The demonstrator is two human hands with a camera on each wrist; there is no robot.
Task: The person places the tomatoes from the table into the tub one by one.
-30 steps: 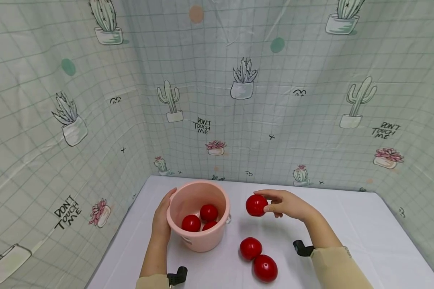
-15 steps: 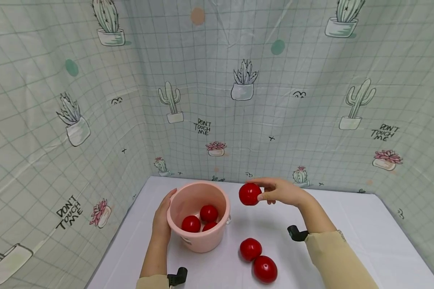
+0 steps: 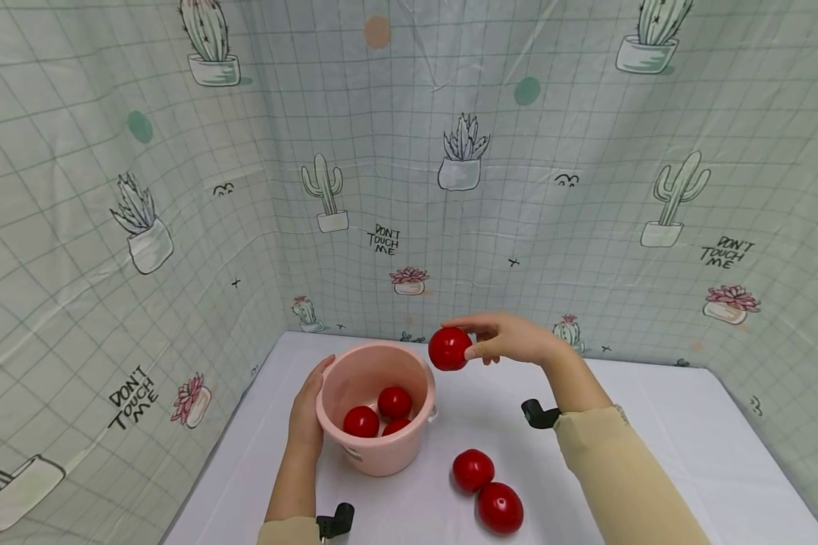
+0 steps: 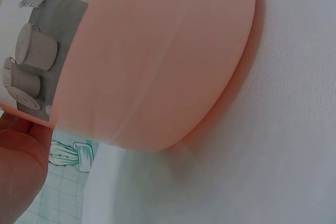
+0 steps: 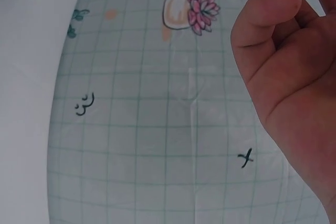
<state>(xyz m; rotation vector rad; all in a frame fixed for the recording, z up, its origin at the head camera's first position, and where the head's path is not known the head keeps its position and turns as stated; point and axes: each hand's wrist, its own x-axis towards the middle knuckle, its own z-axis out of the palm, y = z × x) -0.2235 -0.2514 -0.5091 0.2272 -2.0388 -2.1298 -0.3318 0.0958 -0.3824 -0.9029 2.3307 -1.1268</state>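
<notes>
My right hand point(image 3: 514, 338) pinches a glossy red round fruit point(image 3: 450, 349) between thumb and fingertips, raised above the table beside the bucket's right rim. Whether it is an apple or a tomato I cannot tell. In the right wrist view the hand point(image 5: 294, 51) shows, but the fruit is out of frame. A pink bucket point(image 3: 382, 454) stands on the table, and my left hand point(image 3: 307, 409) rests along its left wall, fingertips near the rim. Three similar fruits point(image 3: 361, 421) lie inside. The left wrist view shows the bucket's wall point(image 4: 157, 51) close up, with the hand point(image 4: 23, 166) against it.
Two more red fruits, a farther one point(image 3: 473, 470) and a nearer one point(image 3: 500, 508), lie close together on the white table point(image 3: 654, 439), right of the bucket. A grid-patterned cactus cloth point(image 3: 511, 212) hangs behind and at the sides.
My right hand has moved left and upward with the red round fruit, closer to the bucket's rim. The left hand and bucket keep their place.
</notes>
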